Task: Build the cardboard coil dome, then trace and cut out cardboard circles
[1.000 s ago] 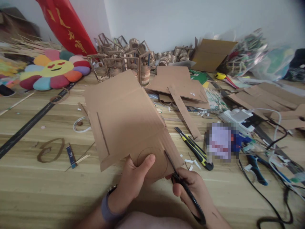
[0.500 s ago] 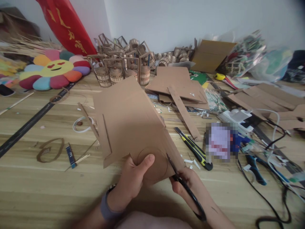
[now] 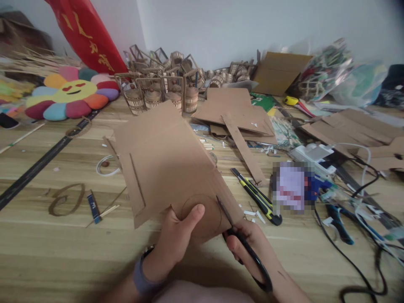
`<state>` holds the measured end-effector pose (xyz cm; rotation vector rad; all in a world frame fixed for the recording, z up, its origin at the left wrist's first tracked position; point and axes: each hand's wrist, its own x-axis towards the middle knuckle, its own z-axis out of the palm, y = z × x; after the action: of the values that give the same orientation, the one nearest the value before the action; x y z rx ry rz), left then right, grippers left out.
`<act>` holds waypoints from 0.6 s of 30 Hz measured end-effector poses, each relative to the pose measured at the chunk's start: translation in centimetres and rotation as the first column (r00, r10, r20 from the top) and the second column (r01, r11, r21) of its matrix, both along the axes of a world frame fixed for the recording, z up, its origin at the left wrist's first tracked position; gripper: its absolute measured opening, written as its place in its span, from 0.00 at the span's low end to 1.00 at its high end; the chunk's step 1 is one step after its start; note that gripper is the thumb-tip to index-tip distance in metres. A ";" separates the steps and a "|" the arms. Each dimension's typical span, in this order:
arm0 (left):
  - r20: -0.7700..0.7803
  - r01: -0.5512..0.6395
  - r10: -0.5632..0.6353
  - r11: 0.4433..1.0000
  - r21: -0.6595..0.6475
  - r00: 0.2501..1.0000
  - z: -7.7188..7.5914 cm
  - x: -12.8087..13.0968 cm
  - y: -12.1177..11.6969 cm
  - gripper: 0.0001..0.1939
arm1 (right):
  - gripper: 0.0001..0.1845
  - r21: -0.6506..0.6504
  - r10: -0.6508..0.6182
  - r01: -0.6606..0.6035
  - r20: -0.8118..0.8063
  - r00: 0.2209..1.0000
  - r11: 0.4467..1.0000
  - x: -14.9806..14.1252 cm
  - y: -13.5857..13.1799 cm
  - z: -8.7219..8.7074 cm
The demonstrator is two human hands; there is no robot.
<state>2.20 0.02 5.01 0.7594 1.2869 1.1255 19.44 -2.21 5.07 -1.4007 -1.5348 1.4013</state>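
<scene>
My left hand [image 3: 176, 235] grips the near edge of a large brown cardboard sheet [image 3: 164, 160], thumb lying on top beside a circle drawn in pencil. The sheet is held up, tilted above the wooden table [image 3: 47, 248]. My right hand [image 3: 249, 248] is closed around the handles of black scissors [image 3: 243, 244]. Their blades bite into the sheet's near right edge, along the drawn circle.
A yellow-and-black utility knife [image 3: 255, 200] lies just right of the sheet. Flat cardboard pieces [image 3: 236, 113], small woven baskets [image 3: 158, 94], a flower cushion [image 3: 67, 94], a long black ruler [image 3: 41, 162], blue pliers [image 3: 339, 219] and black cables [image 3: 353, 265] crowd the table.
The cardboard sheet has swung a little right and back left in my left hand. The scissor blades have worked slightly further along the circle line.
</scene>
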 end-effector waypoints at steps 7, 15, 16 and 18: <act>0.078 0.040 -0.038 0.999 -0.032 0.996 0.2 0.1 0.0 0.27 | 0.41 -0.004 -0.113 0.113 0.040 0.993 0.994 -0.1 -0.5 -0.7; 0.237 0.080 -0.070 0.996 -0.031 0.969 0.8 0.1 0.5 0.23 | 0.36 0.072 -0.152 0.145 0.107 0.983 0.987 0.0 -1.3 -2.4; 0.264 0.063 -0.051 0.997 -0.038 0.963 0.7 0.2 0.5 0.22 | 0.35 0.085 -0.144 0.135 0.115 0.983 0.987 0.1 -1.3 -2.6; 0.274 0.019 -0.004 0.999 -0.050 0.962 0.3 0.2 0.6 0.21 | 0.35 0.109 -0.135 0.121 0.132 0.982 0.987 0.1 -1.4 -2.8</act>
<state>2.41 0.60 5.30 0.5494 1.0727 1.1391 19.56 -3.57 2.25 -1.5338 -1.5488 1.1549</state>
